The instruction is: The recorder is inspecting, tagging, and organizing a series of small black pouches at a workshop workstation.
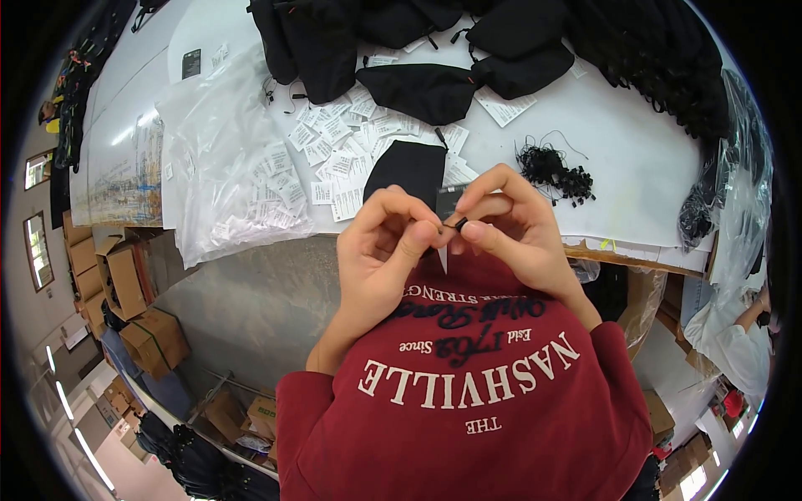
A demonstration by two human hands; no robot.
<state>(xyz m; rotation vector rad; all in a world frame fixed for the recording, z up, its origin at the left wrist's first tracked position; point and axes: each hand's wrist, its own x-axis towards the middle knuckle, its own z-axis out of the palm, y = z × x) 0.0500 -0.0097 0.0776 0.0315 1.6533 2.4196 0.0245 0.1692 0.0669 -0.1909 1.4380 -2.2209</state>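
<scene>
Both hands meet just off the near edge of the white tabletop [635, 159], above the person's red sweatshirt [468, 401]. The left hand [380, 255] pinches with thumb and forefinger at a small black string loop [459, 223], and the right hand [510, 230] pinches the same loop from the other side while steadying a small dark hang tag [449, 200] behind the fingertips; a pale sliver, perhaps a tag edge, pokes down between the thumbs. Just beyond the hands a flat black pouch [405, 171] lies at the near edge, partly on a scatter of white paper labels [330, 146]. A tangle of black tag strings [555, 171] sits to the right of the pouch, clear plastic bags [217, 159] cover the left side, and more black pouches [418, 88] are heaped toward the far edge. The work looks like threading a string through the tag; doing it well probably means keeping the loop taut between the two pinches, holding the tag's hole square to the string end, and working close to the fingertips so the thin cord does not slip or fray.
</scene>
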